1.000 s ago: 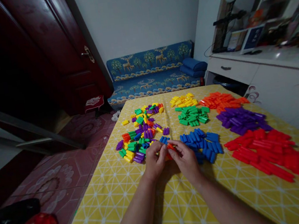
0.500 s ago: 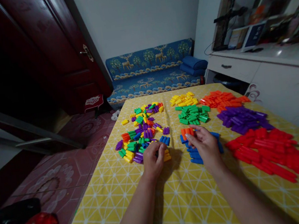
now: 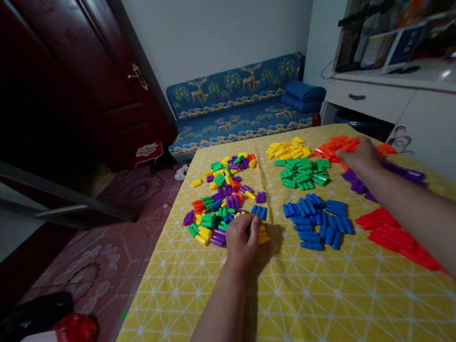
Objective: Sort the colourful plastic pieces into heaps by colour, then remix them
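The blocks (image 3: 317, 220) are smooth, slightly glossy plastic; the tablecloth (image 3: 306, 307) under them is matt cloth. Upper left, the dark wooden door (image 3: 112, 68) looks lacquered.

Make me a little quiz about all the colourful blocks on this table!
1. True or false: the right hand is at the orange pile.
2. Which sorted pile lies nearest the left hand? A green pile, B blue pile, C red pile.
3. What colour is the tablecloth under the blocks?

Key: 1 true. 2 B. 3 yellow.
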The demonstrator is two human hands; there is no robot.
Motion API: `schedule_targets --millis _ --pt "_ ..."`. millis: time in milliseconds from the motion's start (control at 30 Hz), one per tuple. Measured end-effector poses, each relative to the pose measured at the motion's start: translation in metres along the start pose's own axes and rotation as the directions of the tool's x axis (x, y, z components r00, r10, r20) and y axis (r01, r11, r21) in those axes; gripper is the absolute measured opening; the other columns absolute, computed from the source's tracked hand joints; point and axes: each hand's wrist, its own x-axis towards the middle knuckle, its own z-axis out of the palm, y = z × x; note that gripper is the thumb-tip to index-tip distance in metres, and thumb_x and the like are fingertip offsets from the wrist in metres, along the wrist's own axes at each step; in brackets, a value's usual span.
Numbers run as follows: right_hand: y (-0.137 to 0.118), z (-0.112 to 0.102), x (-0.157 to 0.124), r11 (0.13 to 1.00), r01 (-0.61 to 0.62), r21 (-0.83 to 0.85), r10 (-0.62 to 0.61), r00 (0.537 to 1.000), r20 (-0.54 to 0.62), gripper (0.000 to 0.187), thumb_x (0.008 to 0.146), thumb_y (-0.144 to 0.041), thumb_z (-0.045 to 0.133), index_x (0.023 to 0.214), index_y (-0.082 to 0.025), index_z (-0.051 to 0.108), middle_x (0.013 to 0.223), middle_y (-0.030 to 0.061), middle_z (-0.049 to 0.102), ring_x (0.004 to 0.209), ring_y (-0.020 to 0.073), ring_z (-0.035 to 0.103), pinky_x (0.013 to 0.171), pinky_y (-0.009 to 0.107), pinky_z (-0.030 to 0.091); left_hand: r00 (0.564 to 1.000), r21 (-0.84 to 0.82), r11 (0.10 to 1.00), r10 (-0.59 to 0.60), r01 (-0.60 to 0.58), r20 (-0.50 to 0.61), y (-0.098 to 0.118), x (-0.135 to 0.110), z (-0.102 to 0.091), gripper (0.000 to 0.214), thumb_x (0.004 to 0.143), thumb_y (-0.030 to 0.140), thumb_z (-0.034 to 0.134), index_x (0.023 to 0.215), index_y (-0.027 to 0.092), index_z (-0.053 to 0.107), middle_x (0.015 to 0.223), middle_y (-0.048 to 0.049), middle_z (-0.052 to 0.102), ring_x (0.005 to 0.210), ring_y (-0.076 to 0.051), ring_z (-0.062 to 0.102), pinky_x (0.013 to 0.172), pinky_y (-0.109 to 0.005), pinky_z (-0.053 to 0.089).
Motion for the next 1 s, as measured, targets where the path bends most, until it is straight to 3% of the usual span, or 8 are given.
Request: schedule_targets --millis 100,267,333,433,600,700,867,1000 --pt "-0.023 0.014 -0.039 0.994 -0.098 0.045 0.098 0.995 0.000 0.075 0.070 -0.030 0.077 0.135 -0.004 0.049 0.131 0.0304 0.054 0.116 0.0344 0.060 0.091 0.044 0.046 1.000 0.009 1.000 0.003 -0.003 0.001 -0.001 0.000 0.001 0.026 0.095 0.030 0.048 0.080 0.017 0.065 0.075 -0.0050 0.067 0.073 -0.016 0.061 0.070 -0.028 0.046" --pt "-0.068 0.046 -0.167 0.865 -0.112 0.489 -0.065 0.942 0.330 0.057 0.075 -0.038 0.071 0.125 -0.018 0.054 0.132 0.0171 0.058 0.101 0.0258 0.068 0.083 0.041 0.055 1.000 0.027 1.000 0.003 -0.003 -0.028 0.001 -0.001 0.002 0.026 0.095 0.029 0.048 0.080 0.018 0.065 0.074 -0.0049 0.066 0.071 -0.016 0.061 0.069 -0.029 0.046" --pt "-0.079 0.053 -0.216 0.825 -0.196 0.529 -0.091 0.879 0.467 0.051 0.077 -0.041 0.068 0.122 -0.020 0.055 0.131 0.0156 0.059 0.099 0.0245 0.068 0.079 0.038 0.057 0.994 0.043 0.999 0.024 -0.020 -0.108 0.003 -0.001 -0.001 0.020 0.094 0.026 0.048 0.087 0.019 0.065 0.081 -0.0059 0.068 0.078 -0.018 0.063 0.074 -0.030 0.048" --pt "-0.082 0.061 -0.264 0.821 -0.242 0.516 -0.075 0.852 0.518 0.045 0.078 -0.039 0.065 0.119 -0.021 0.056 0.118 0.0129 0.067 0.096 0.0239 0.069 0.077 0.037 0.058 0.951 0.181 0.983 0.073 -0.018 -0.299 0.002 0.002 -0.012 0.019 0.090 0.020 0.051 0.105 0.020 0.063 0.104 -0.0094 0.067 0.101 -0.023 0.062 0.090 -0.038 0.047" --pt "-0.076 0.065 -0.285 0.868 -0.155 0.472 -0.095 0.881 0.464 0.034 0.081 -0.032 0.060 0.112 -0.018 0.061 0.101 0.0120 0.070 0.095 0.0250 0.068 0.074 0.037 0.058 0.845 0.433 0.847 -0.036 0.309 -0.533 -0.020 0.015 -0.043 0.052 0.084 0.024 0.058 0.134 0.017 0.048 0.142 -0.0187 0.046 0.133 -0.033 0.041 0.109 -0.050 0.031" --pt "-0.078 0.063 -0.284 0.866 -0.141 0.480 -0.116 0.876 0.468 0.030 0.082 -0.030 0.058 0.110 -0.020 0.061 0.104 0.0118 0.070 0.094 0.0245 0.068 0.071 0.036 0.059 0.828 0.462 0.767 -0.156 0.445 -0.538 -0.040 0.021 -0.058 0.058 0.083 0.027 0.059 0.139 0.018 0.046 0.145 -0.0189 0.045 0.136 -0.036 0.038 0.110 -0.053 0.029" --pt "-0.082 0.061 -0.284 0.862 -0.121 0.492 -0.136 0.880 0.455 0.026 0.081 -0.025 0.056 0.106 -0.022 0.063 0.104 0.0096 0.069 0.094 0.0239 0.068 0.071 0.036 0.059 0.874 0.487 0.740 -0.292 0.464 -0.389 -0.057 0.024 -0.065 0.037 0.084 0.028 0.058 0.120 0.024 0.065 0.121 -0.0130 0.065 0.122 -0.036 0.051 0.103 -0.056 0.034" --pt "-0.081 0.062 -0.284 0.859 -0.087 0.505 -0.162 0.889 0.428 0.024 0.080 -0.023 0.056 0.103 -0.023 0.065 0.106 0.0088 0.068 0.094 0.0236 0.067 0.070 0.035 0.059 0.871 0.396 0.811 -0.257 0.430 -0.419 -0.057 0.025 -0.063 0.022 0.082 0.026 0.059 0.099 0.022 0.072 0.102 -0.0106 0.070 0.106 -0.030 0.060 0.098 -0.050 0.040"
